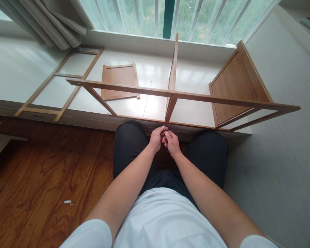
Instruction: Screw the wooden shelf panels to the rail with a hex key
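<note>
Both hands meet low in front of the wooden frame (134, 89), at the foot of its middle upright. A thin metal rod (164, 128), looking like a hex key, stands between my fingertips and reaches up to the frame's lower rail (142, 118). My left hand (155, 139) is closed, its thumb and fingers pinched at the rod. Closed as well, my right hand (172, 143) pinches the rod's lower part from the other side. The rod's exact shape is too small to make out. The middle panel (173, 69) stands edge-on behind the lower rail.
A wooden end panel (237, 88) stands at the frame's right. On the white ledge lie a smaller panel (121, 81) and a ladder-like frame (64, 75). A grey curtain (54, 20) hangs at the back left. A white scrap (67, 202) lies on the wooden floor (41, 165).
</note>
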Available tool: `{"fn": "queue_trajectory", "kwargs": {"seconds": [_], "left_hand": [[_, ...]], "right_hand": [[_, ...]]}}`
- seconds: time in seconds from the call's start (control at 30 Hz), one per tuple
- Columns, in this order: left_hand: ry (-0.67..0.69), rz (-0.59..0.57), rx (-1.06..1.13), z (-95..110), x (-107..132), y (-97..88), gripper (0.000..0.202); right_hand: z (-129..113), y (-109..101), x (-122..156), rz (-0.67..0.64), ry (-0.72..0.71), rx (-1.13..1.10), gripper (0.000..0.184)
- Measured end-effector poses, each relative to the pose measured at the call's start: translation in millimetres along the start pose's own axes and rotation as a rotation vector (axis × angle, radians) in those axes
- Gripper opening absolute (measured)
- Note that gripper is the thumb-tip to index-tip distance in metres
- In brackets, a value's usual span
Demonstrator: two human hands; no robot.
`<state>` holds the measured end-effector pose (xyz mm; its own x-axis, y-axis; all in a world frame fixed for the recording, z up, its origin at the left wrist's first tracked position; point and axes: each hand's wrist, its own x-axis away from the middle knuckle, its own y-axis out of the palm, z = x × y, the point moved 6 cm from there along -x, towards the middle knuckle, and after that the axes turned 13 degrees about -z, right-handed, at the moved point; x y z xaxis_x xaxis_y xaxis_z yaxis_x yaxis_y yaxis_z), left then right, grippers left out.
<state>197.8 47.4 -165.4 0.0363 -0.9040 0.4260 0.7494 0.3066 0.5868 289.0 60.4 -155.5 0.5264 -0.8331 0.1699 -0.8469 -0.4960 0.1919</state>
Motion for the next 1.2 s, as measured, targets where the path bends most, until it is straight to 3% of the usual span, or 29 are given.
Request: {"fn": "queue_trajectory", "kwargs": {"seconds": [0.9,1.2], "left_hand": [[0.015,-0.032,0.008,1,-2,0.9,0.026],[0.024,-0.018,0.027,2,-3,0.8,0.025]], "right_hand": [[-8,-2,8,0.074,-0.062,0.054,0.048],[-10,-5,11,0.099,-0.110,0.164,0.039]]}}
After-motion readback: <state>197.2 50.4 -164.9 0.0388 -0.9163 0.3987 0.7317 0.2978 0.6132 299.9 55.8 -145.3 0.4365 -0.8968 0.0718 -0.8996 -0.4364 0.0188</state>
